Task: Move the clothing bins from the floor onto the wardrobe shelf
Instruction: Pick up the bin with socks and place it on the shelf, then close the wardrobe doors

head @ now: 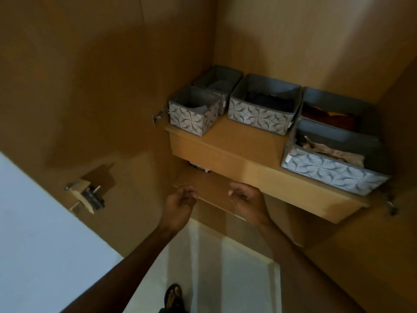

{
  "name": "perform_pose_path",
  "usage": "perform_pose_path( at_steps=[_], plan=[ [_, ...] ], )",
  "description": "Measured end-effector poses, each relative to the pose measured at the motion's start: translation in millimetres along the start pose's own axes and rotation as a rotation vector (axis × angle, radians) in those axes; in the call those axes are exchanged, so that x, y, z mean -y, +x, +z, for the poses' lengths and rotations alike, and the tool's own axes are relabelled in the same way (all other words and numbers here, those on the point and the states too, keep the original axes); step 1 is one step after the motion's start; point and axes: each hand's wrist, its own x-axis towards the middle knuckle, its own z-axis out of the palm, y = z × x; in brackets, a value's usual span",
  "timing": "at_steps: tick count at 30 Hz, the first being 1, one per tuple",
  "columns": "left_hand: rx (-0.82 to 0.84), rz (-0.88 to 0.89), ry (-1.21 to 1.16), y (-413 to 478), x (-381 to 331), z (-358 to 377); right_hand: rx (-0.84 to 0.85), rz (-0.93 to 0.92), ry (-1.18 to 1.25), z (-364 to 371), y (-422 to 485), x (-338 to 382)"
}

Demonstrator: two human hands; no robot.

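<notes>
Shelf: the wardrobe shelf [237, 143] carries five patterned fabric bins, and you can see bare board at its front middle.
Left pair: the small front bin [193, 109] sits at the shelf's left edge, with the back-left bin [217, 83] touching it from behind.
Middle: the middle bin [262, 103] holds dark folded cloth.
Right pair: the back-right bin [334, 109] holds brown and yellow cloth; the long front bin [334, 163] holds pale cloth and overhangs the shelf's front edge a little.
Your left hand [180, 203]: empty, fingers loosely curled, below the shelf front.
Your right hand [247, 199]: empty too, fingers half curled, just under the shelf edge; motion blur makes any contact hard to judge.
Floor: your sandalled foot [173, 297] stands on pale tile.
</notes>
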Motion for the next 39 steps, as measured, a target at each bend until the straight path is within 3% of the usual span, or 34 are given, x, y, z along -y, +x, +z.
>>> perform_pose_path(
  at_steps=[11,25,32,39],
  plan=[
    [-0.174,0.118,0.079,-166,-5,-3,0.113,-0.078,0.032,-24,-134,10],
    [-0.198,0.181,0.048,-356,-7,5,0.120,-0.165,0.054,-65,-329,20],
    [-0.056,0.211,0.000,-403,-27,93,-0.001,-0.169,0.013,-171,-404,-1],
    [0.140,0.330,0.006,-430,-67,226,-0.248,-0.220,-0.016,-302,-452,-39]
  ],
)
